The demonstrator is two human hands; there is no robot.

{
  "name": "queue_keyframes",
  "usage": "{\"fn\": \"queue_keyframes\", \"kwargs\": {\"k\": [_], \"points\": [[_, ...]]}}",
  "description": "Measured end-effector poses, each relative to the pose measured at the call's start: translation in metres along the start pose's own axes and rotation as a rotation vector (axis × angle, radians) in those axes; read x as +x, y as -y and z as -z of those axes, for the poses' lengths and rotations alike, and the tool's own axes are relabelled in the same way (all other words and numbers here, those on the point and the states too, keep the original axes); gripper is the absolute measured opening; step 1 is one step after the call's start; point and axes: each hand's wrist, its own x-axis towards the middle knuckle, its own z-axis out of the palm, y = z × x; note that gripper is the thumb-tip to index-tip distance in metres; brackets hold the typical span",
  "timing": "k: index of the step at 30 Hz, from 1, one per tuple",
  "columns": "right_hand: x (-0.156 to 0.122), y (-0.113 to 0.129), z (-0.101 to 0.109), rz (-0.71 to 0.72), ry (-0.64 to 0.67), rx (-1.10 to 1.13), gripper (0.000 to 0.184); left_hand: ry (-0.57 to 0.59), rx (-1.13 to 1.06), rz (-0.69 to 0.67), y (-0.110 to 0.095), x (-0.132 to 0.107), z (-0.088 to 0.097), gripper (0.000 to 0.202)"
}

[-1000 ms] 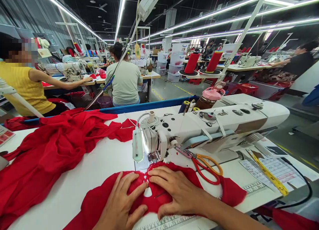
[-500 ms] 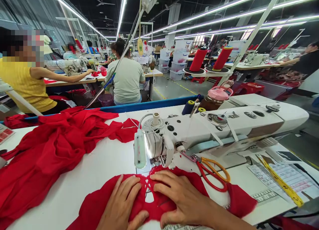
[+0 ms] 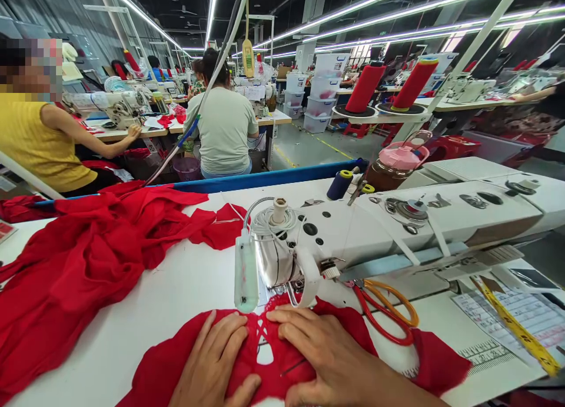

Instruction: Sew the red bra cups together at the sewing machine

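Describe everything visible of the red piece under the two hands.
The red piece looks like thin, soft cloth. Small openings and crossing strands at its middle show white beneath; a lacy-looking edge lies by the sewing machine. It spreads fairly flat on the white table, the left hand and right hand resting either side of the openings. A thin dark line near the right hand is unclear.

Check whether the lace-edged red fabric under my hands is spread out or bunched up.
Spread out: the lace-edged red fabric lies mostly flat beneath the left hand and right hand, with white showing through its central cutouts.
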Motion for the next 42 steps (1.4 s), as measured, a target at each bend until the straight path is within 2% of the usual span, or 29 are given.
{"fn": "queue_keyframes", "kwargs": {"k": [8,18,29,36,42], "points": [[0.002,0.002,0.004,-0.014,0.061,-0.036,0.069,0.039,-0.01,0.009,0.0,0.0,0.001,0.039],[0.0,0.002,0.002,-0.008,0.007,0.01,0.067,0.041,-0.007,0.017,-0.002,-0.006,-0.001,0.042],[0.002,0.005,0.005,-0.032,0.017,0.022,0.067,0.075,-0.019,0.029,-0.001,-0.011,-0.003,0.05],[0.003,0.01,0.008,-0.036,0.044,-0.033,0.066,0.145,-0.012,0.023,-0.001,-0.012,-0.001,0.047],[0.0,0.008,0.005,-0.004,-0.012,-0.027,0.065,0.187,0.04,-0.031,-0.002,-0.009,0.0,0.052]]}}
